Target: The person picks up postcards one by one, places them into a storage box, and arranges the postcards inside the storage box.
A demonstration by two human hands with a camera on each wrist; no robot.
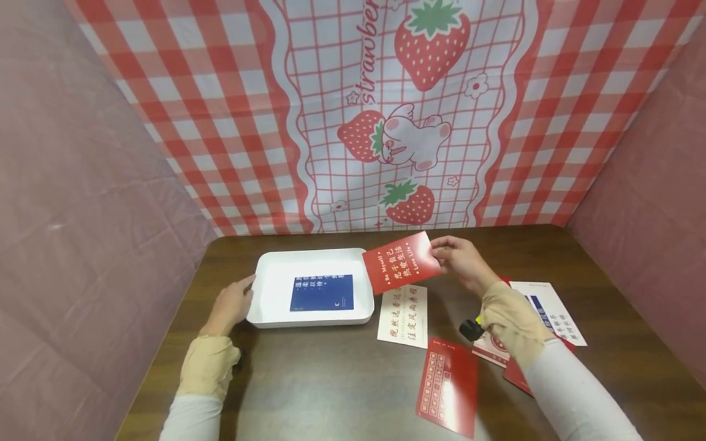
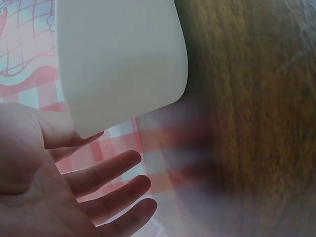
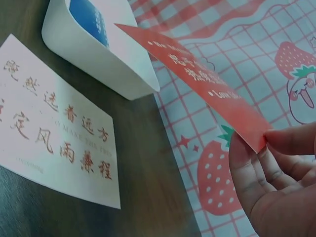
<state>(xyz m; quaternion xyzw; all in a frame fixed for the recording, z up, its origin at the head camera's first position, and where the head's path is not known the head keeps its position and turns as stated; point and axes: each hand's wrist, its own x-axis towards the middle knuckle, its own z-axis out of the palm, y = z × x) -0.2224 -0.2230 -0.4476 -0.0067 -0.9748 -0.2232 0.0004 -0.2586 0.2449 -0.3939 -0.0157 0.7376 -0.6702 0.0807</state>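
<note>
At the right end of the white tray (image 1: pixel 314 322), my right hand (image 1: pixel 463 260) holds a red card (image 1: pixel 398 263) by its near corner between thumb and fingers. Pale writing runs across the card, which tilts in the air and overlaps the tray's right rim in the head view. A dark blue card (image 1: pixel 325 294) lies inside the tray. My left hand (image 1: pixel 231 306) is at the tray's left rim; in the left wrist view thumb and index finger pinch the rim corner, and the other fingers (image 2: pixel 116 170) stretch out loosely. The thumb tip is hidden behind the rim.
A cream card (image 1: pixel 405 321) with brown writing lies right of the tray. Nearer the front is another red card (image 1: pixel 449 386). Under the right forearm, several cards overlap, among them a white card (image 1: pixel 551 309). A strawberry-patterned cloth (image 1: pixel 375 122) hangs behind the wooden table (image 1: pixel 309 380).
</note>
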